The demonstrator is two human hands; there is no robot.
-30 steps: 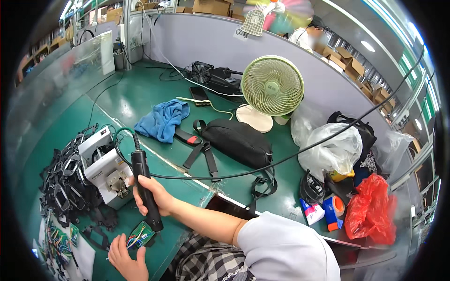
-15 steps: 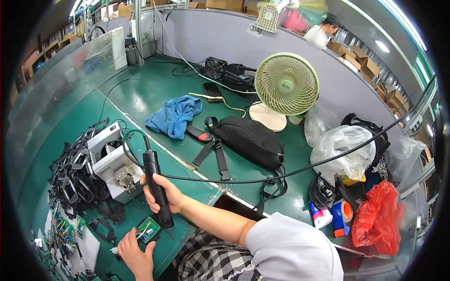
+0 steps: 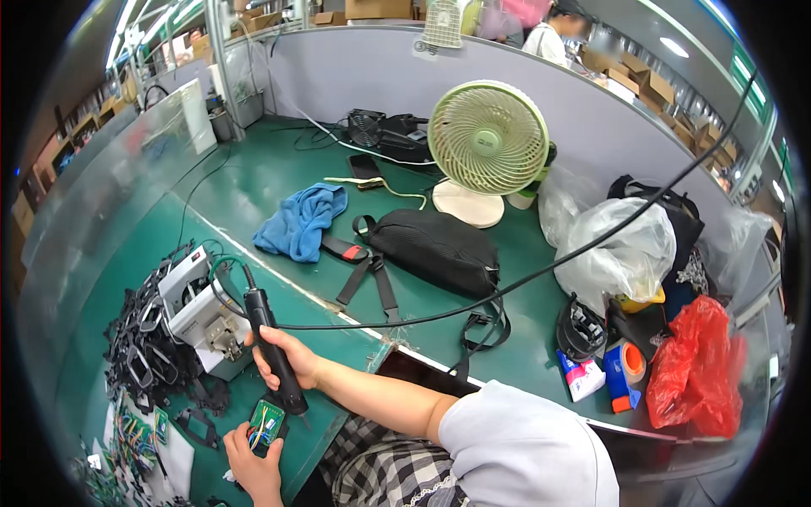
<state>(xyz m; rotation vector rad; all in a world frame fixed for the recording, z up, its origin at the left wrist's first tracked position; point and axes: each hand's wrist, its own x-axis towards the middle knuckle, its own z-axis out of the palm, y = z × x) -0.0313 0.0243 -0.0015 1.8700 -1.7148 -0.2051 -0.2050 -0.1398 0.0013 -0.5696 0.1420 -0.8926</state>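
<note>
Both hands grip — right hand [image 3: 285, 359] wraps electric screwdriver [image 3: 272, 351], left hand [image 3: 251, 466] pinches green circuit board [image 3: 265, 422].

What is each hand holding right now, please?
Left hand: closed on a small green circuit board.
Right hand: closed around a black electric screwdriver.

A black electric screwdriver [image 3: 272, 352] stands nearly upright at about seven o'clock, tip down, a black cable curving from its top. Just below its tip, a small green circuit board [image 3: 264, 425] with coloured wires lies tilted, face up.
</note>
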